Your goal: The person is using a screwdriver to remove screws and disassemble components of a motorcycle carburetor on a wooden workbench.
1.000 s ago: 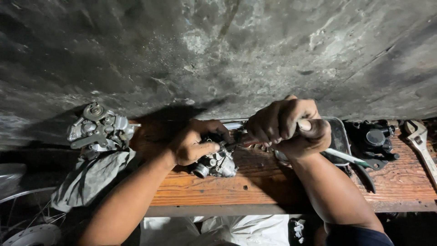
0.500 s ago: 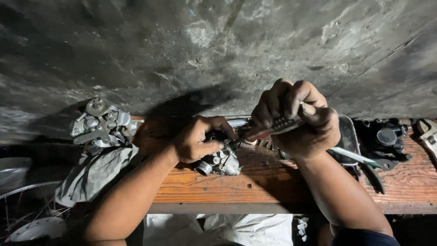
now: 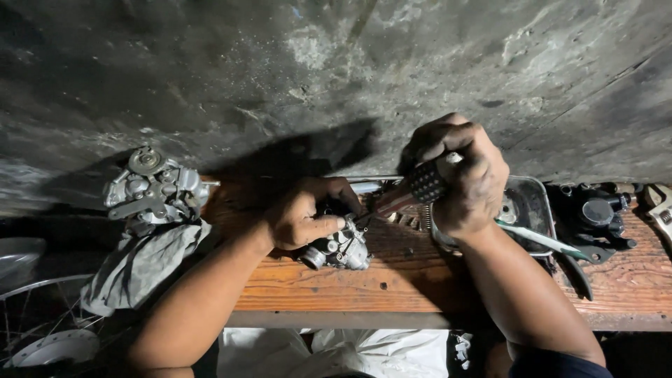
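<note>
The left hand [image 3: 297, 218] is wrapped around a small metal engine part [image 3: 336, 248] and presses it down on the wooden surface [image 3: 392, 280]. The fingers are closed on it, with the thumb lying along its top. The part sits near the middle of the surface, a bit to the left.

The right hand [image 3: 465, 175] is clenched in a tight fist around the handle of a screwdriver [image 3: 413, 190]. The handle is dark with little bumps. The screwdriver is long and slanted: its handle is up and to the right in the fist, and its tip points down and to the left, right at the top of the metal part. So the part lies to the left of the right hand and just under the left hand. The left hand is the nearer one; it is touching the part. The right hand reaches the part only through the tool.

Just beside the right arm is a metal tray [image 3: 532, 210]. Pliers [image 3: 560, 248] with green handles lie by it. Farther right is a dark machine part [image 3: 595, 213]. Far to the left, another metal engine part [image 3: 154, 185] rests on a grey rag [image 3: 140, 266]. Behind it all is a rough grey wall [image 3: 280, 70].
</note>
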